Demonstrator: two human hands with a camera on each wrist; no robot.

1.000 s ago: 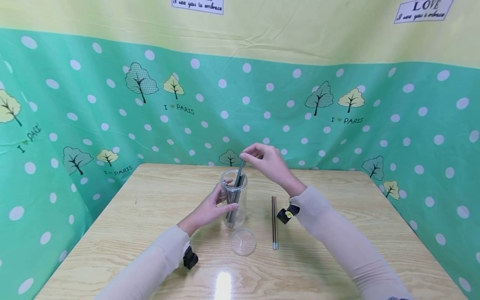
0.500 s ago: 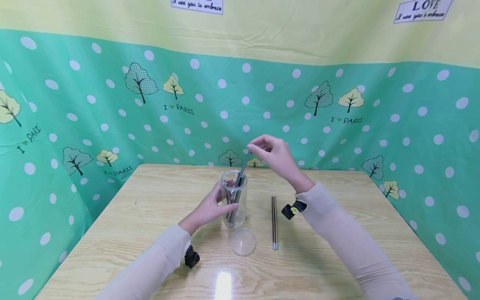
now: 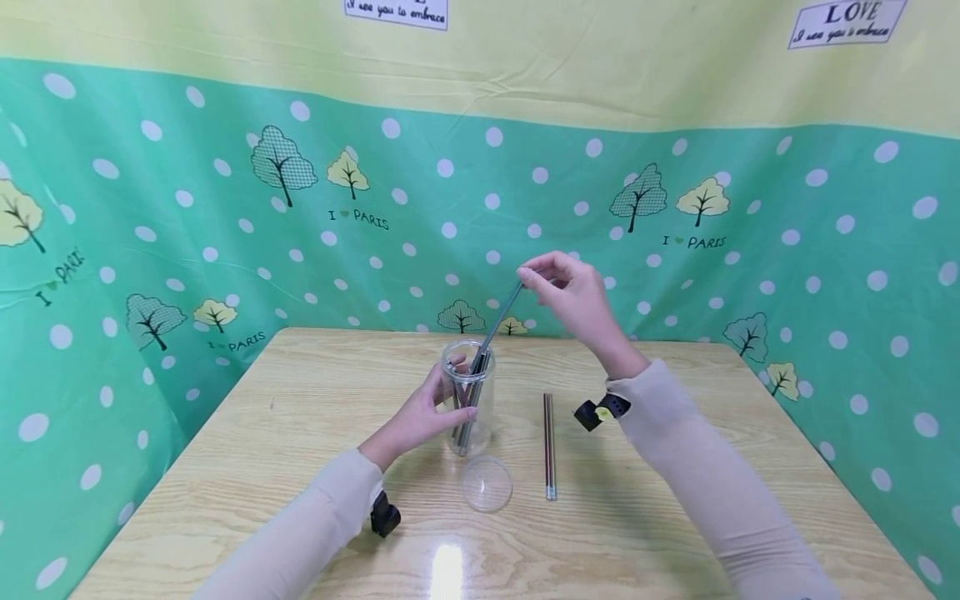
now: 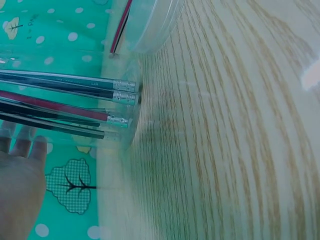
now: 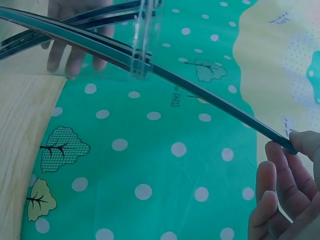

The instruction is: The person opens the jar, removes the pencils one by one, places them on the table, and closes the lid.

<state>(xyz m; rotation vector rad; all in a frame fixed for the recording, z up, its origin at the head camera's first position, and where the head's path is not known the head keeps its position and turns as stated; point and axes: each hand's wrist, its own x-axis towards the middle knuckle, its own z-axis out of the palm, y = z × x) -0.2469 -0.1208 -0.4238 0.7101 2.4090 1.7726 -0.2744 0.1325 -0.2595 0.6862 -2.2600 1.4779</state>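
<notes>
My left hand grips a clear round jar that stands upright on the table, thumb in front and fingers behind. Several pencils lean inside it, their metal-banded eraser ends down at the jar's bottom. Above and right of the rim, my right hand pinches the top end of a dark green pencil between thumb and fingertips. That pencil slants out over the rim, its lower part still inside the jar. In the right wrist view the left fingers show through the jar wall.
A clear round lid lies on the wooden table just in front of the jar. Two pencils lie side by side to the right, eraser ends toward me. A green and yellow patterned curtain hangs behind the table.
My right hand has moved up and to the right, drawing the green pencil farther out of the jar and tilting it more. The left hand and jar stay in place.
</notes>
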